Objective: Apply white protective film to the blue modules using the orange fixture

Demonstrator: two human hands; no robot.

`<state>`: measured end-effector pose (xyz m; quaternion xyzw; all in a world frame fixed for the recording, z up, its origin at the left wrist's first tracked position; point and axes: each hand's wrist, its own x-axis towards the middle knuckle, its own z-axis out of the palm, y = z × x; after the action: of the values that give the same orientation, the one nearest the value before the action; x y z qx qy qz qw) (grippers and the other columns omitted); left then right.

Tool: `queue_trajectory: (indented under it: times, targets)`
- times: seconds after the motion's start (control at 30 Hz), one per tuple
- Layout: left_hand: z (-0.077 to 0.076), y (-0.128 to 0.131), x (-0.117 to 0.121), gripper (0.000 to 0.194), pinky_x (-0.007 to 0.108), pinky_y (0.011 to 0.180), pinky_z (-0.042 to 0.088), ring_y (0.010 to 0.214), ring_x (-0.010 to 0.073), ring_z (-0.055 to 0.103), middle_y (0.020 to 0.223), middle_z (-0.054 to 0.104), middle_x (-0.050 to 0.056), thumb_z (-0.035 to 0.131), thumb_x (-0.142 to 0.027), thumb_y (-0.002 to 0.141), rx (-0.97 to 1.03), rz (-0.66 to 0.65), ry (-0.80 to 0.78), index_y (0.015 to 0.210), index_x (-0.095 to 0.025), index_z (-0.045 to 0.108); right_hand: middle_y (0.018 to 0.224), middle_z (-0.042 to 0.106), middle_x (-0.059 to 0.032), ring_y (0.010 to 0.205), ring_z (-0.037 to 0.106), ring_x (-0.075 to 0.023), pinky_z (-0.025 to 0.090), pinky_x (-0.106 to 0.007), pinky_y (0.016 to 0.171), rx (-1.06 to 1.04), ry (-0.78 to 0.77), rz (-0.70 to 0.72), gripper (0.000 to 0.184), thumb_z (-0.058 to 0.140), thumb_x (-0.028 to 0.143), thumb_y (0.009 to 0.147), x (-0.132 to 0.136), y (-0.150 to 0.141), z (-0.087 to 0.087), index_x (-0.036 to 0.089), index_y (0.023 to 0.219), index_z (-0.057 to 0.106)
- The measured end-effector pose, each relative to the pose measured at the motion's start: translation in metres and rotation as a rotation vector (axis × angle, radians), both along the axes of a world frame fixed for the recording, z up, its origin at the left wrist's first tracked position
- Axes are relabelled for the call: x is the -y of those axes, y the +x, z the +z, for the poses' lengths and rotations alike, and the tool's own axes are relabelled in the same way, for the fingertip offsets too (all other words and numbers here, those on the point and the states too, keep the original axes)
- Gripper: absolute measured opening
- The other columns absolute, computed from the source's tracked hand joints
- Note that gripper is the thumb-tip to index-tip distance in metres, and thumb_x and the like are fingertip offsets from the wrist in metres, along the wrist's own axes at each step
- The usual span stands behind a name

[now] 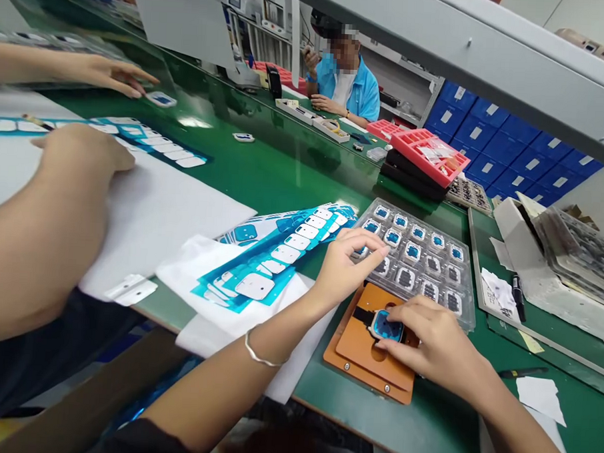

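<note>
Watch case: rounded-square, pale rim, blue face with small dark marks; seated face up on the fixture plate. Fixture plate: orange, two-layered, upper layer smaller than base, lying flat. Clear plastic tray: just beyond the plate, holding rows of similar cases, some blue-faced, others dark-patterned.

The right hand hides the right end of the blue-filmed, pale-rimmed rounded piece and part of the orange rectangular fixture. The left hand covers a corner of the clear plastic compartment tray. The left edge cuts off a co-worker's bare forearm. Writing on the blue boxes' white labels is too small to read.
</note>
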<state>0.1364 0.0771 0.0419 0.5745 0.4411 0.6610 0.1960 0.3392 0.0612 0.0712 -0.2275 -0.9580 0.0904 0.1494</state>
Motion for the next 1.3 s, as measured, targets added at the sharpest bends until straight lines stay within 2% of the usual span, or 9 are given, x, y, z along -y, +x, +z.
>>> queue_trajectory:
  times: [0.23, 0.67, 0.8, 0.93, 1.03, 1.1, 1.17, 1.23, 1.3]
  targets:
    - [0.002, 0.001, 0.002, 0.017, 0.043, 0.096, 0.046, 0.088, 0.0196, 0.067, 0.085, 0.075, 0.001, 0.067, -0.026, 0.084, -0.046, 0.013, 0.005, 0.067, -0.023, 0.066, 0.085, 0.073, -0.0082, 0.079, 0.061, -0.0233, 0.050, -0.035, 0.067, 0.023, -0.029, -0.006, 0.020, 0.070, 0.035, 0.091, 0.000, 0.001, 0.000, 0.017, 0.099, 0.069]
    - [0.002, 0.001, 0.005, 0.017, 0.042, 0.093, 0.047, 0.088, 0.0194, 0.067, 0.085, 0.075, 0.001, 0.066, -0.026, 0.085, -0.075, 0.018, 0.022, 0.068, -0.023, 0.066, 0.081, 0.072, -0.0085, 0.076, 0.059, -0.0248, 0.049, -0.037, 0.066, 0.090, 0.029, -0.030, 0.027, 0.073, 0.039, 0.088, 0.002, -0.002, 0.002, 0.014, 0.098, 0.070]
    - [0.003, 0.001, 0.004, 0.017, 0.042, 0.093, 0.047, 0.088, 0.0194, 0.067, 0.085, 0.075, 0.001, 0.067, -0.026, 0.084, -0.077, 0.024, 0.024, 0.068, -0.023, 0.065, 0.076, 0.069, -0.0081, 0.076, 0.060, -0.0262, 0.051, -0.038, 0.064, 0.117, 0.013, -0.084, 0.036, 0.077, 0.038, 0.084, 0.005, -0.004, 0.006, 0.013, 0.108, 0.067]
    - [0.003, -0.001, 0.005, 0.016, 0.042, 0.093, 0.047, 0.089, 0.0197, 0.066, 0.084, 0.075, 0.001, 0.067, -0.025, 0.084, -0.063, 0.029, 0.023, 0.068, -0.023, 0.066, 0.091, 0.072, -0.0108, 0.081, 0.064, -0.0270, 0.056, -0.040, 0.067, 0.102, -0.027, -0.124, 0.049, 0.074, 0.044, 0.086, 0.008, -0.002, 0.011, 0.014, 0.121, 0.060]
    - [0.003, -0.001, 0.005, 0.016, 0.041, 0.092, 0.046, 0.087, 0.0193, 0.066, 0.084, 0.075, 0.001, 0.067, -0.025, 0.083, -0.030, 0.032, 0.048, 0.068, -0.022, 0.067, 0.107, 0.072, -0.0143, 0.094, 0.067, -0.0287, 0.059, -0.044, 0.078, 0.009, -0.009, -0.142, 0.049, 0.059, 0.053, 0.094, 0.006, -0.005, 0.009, 0.015, 0.126, 0.058]
    - [0.003, -0.001, 0.005, 0.015, 0.040, 0.089, 0.047, 0.086, 0.0190, 0.066, 0.083, 0.074, 0.002, 0.067, -0.025, 0.083, 0.017, 0.052, 0.091, 0.069, -0.021, 0.068, 0.129, 0.065, -0.0185, 0.121, 0.059, -0.0327, 0.052, -0.052, 0.099, -0.033, 0.027, -0.097, 0.056, 0.045, 0.057, 0.100, 0.004, -0.012, 0.005, 0.013, 0.135, 0.053]
    - [0.003, -0.002, 0.005, 0.015, 0.038, 0.087, 0.047, 0.084, 0.0184, 0.065, 0.080, 0.073, 0.002, 0.067, -0.025, 0.083, 0.072, 0.095, 0.155, 0.068, -0.021, 0.067, 0.152, 0.045, -0.0188, 0.145, 0.035, -0.0347, 0.032, -0.063, 0.116, 0.025, 0.035, -0.013, 0.067, 0.033, 0.060, 0.102, 0.001, -0.022, 0.000, 0.010, 0.146, 0.043]
    - [0.003, -0.003, 0.005, 0.016, 0.036, 0.084, 0.047, 0.082, 0.0172, 0.064, 0.077, 0.071, 0.001, 0.066, -0.023, 0.082, 0.119, 0.139, 0.211, 0.067, -0.020, 0.066, 0.161, 0.027, -0.0159, 0.152, 0.016, -0.0340, 0.014, -0.068, 0.119, 0.135, 0.006, 0.049, 0.076, 0.025, 0.063, 0.102, -0.001, -0.032, -0.004, 0.008, 0.153, 0.032]
    - [0.004, -0.003, 0.006, 0.016, 0.034, 0.082, 0.047, 0.079, 0.0159, 0.063, 0.075, 0.069, 0.000, 0.066, -0.021, 0.082, 0.156, 0.154, 0.239, 0.066, -0.020, 0.066, 0.163, 0.020, -0.0123, 0.153, 0.008, -0.0315, 0.005, -0.069, 0.119, 0.202, -0.029, 0.066, 0.078, 0.023, 0.064, 0.102, -0.001, -0.039, -0.007, 0.008, 0.156, 0.025]
